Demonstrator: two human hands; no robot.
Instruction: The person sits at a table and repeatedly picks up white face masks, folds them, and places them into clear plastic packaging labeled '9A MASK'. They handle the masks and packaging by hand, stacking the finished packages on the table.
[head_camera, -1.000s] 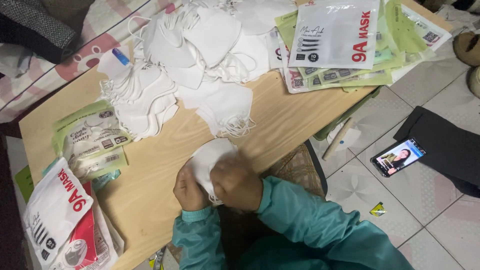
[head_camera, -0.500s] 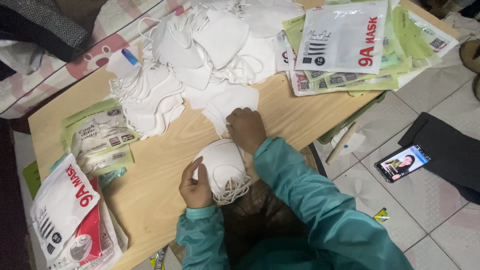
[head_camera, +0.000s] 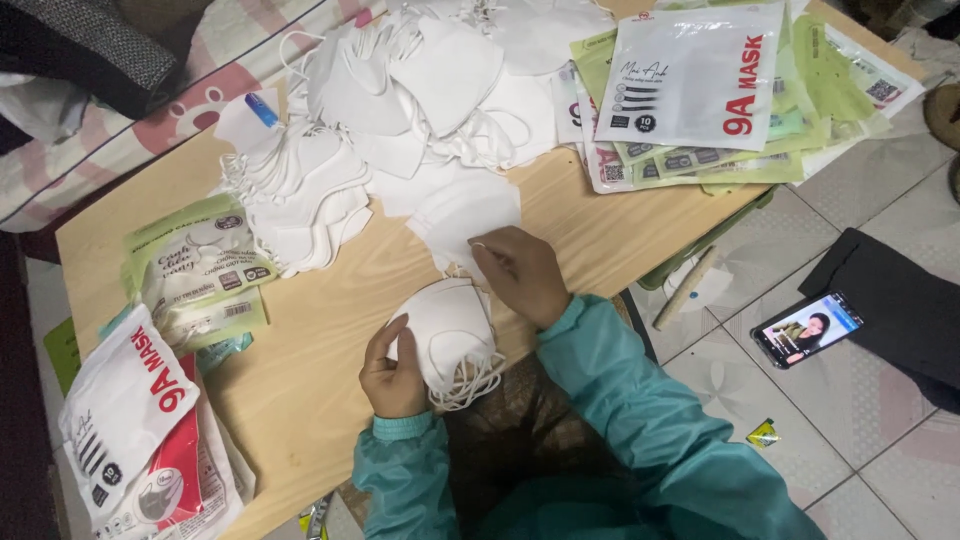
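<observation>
While the left hand (head_camera: 393, 370) pinches a small stack of white masks (head_camera: 445, 335) by its near edge, thumb on top and fingers tucked under, the right hand (head_camera: 522, 272) is just past that stack with its fingers curled down on a single flat mask (head_camera: 462, 212) at the fringe of the big loose pile (head_camera: 400, 100). I honestly can't tell if the right fingertips have that one pinched or are only pressing on it.

What I'd worry about: the ear loops (head_camera: 462, 385) of the held stack dangle off the table edge right under the left grip, all tangled together, so any tug could snag one and drag the top mask out of line. It's also a light pinch on one side only, so the far side of the stack could fan out or slide.

On the right side, the flat mask overlaps its neighbours beyond the fingers, and loops in that heap look knotted up. Pulling one might bring two or three along, or tip the pile toward the packets (head_camera: 690, 90) off to the right of the hand. The wooden table (head_camera: 320, 330) looks slick, and both hands sit close to its near edge, so a dropped mask probably ends up on the tiled floor (head_camera: 740, 350).
</observation>
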